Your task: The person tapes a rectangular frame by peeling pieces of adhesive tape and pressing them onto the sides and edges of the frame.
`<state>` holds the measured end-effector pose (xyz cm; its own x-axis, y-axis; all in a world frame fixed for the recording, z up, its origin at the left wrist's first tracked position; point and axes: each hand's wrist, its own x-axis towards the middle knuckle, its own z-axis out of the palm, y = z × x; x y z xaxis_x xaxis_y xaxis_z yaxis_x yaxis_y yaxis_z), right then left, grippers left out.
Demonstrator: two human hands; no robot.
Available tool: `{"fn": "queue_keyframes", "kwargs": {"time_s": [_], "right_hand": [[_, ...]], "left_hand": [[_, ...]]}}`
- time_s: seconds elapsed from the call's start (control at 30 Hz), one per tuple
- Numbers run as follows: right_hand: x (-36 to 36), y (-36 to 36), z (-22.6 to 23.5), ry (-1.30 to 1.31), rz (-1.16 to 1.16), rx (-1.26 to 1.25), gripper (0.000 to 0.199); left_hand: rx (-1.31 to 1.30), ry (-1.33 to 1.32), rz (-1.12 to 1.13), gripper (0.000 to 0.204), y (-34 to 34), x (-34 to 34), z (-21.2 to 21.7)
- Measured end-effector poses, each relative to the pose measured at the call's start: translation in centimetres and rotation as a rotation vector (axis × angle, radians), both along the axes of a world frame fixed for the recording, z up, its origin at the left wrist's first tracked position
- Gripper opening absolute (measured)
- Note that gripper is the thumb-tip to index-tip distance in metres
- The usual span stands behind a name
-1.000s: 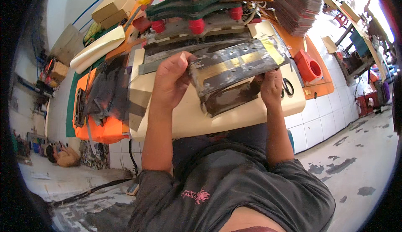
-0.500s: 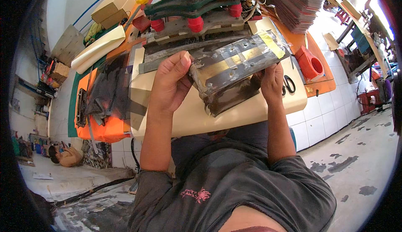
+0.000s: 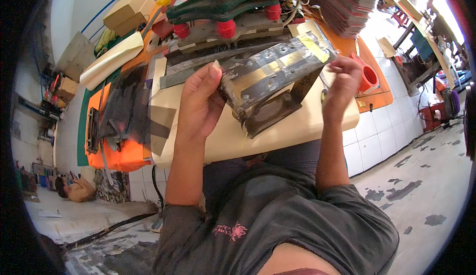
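Observation:
A dark, open box-like metal frame (image 3: 267, 71) is tilted above the cream table cover. Its upper face has a brass-coloured strip and several bolt heads. Yellow tape (image 3: 314, 48) crosses its far right end. My left hand (image 3: 202, 96) grips the near left end, thumb up along the edge. Just off the frame's right end is my right hand (image 3: 341, 84), its fingers curled together near the taped corner. Whatever may lie between those fingers is hidden. Scissors (image 3: 324, 95) lie partly behind the right wrist.
A green clamp press (image 3: 223, 9) with red feet and yellow knobs stands behind. A red tape-like ring (image 3: 368, 79) is at right, below a tall stack of sheets (image 3: 347, 7). Dark mesh (image 3: 126, 106) lies on orange material at left. A rolled cream sheet (image 3: 111, 61) sits beyond it.
My right hand has let go of the frame's right end and moved up and right, fingers curling. My left hand still holds the frame, which has barely moved.

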<state>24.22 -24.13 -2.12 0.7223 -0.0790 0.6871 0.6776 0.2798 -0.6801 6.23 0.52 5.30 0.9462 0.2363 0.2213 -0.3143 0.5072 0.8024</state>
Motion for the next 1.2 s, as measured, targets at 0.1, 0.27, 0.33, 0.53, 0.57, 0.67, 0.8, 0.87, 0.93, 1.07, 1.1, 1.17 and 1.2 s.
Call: {"fn": "queue_keyframes", "kwargs": {"time_s": [0.1,0.27,0.33,0.53,0.57,0.67,0.8,0.87,0.93,1.07,1.1,1.17,1.2], "right_hand": [[-2.2,-0.7,4.5,-0.279,-0.048,0.034,0.053],[-7.5,0.2,13.5,-0.772,0.117,-0.621,0.037],[-8.6,2.0,14.8,-0.801,0.202,-0.754,0.036],[-8.6,3.0,15.4,-0.799,0.319,-0.859,0.037],[-8.6,2.8,15.5,-0.789,0.326,-0.868,0.036],[-8.7,2.7,16.1,-0.838,0.331,-0.912,0.035],[-9.0,2.5,16.9,-0.844,0.312,-0.973,0.030],[-9.3,2.5,17.4,-0.777,0.336,-1.003,0.028],[-9.3,2.7,17.6,-0.774,0.353,-1.011,0.026],[-9.1,2.9,18.0,-0.761,0.429,-1.037,0.020],[-9.0,2.9,18.0,-0.763,0.430,-1.038,0.020],[-8.6,3.0,17.9,-0.775,0.491,-1.037,0.018],[-8.4,3.0,17.8,-0.777,0.495,-1.037,0.018]], "left_hand": [[0.012,0.029,0.050,0.028,-0.3,0.3,-0.1],[0.016,0.051,0.076,0.026,-1.0,0.1,0.7],[0.014,0.061,0.112,0.025,-1.0,0.0,1.0],[-0.009,0.015,0.056,0.022,-0.6,0.5,0.2],[0.001,0.023,0.051,0.022,-0.6,0.6,0.1],[0.010,0.024,0.048,0.022,-0.4,0.5,0.0],[-0.007,0.037,0.045,0.022,-0.6,0.5,0.4],[-0.004,0.032,0.047,0.022,-0.4,0.6,0.1],[0.002,0.029,0.044,0.022,-0.4,0.6,0.0],[-0.012,0.002,0.028,0.021,-0.6,0.4,0.0],[-0.014,0.007,0.031,0.021,-0.7,0.4,0.0],[-0.019,0.016,0.051,0.021,-0.9,0.5,0.1],[-0.022,0.027,0.073,0.021,-1.0,0.4,0.2]]}}
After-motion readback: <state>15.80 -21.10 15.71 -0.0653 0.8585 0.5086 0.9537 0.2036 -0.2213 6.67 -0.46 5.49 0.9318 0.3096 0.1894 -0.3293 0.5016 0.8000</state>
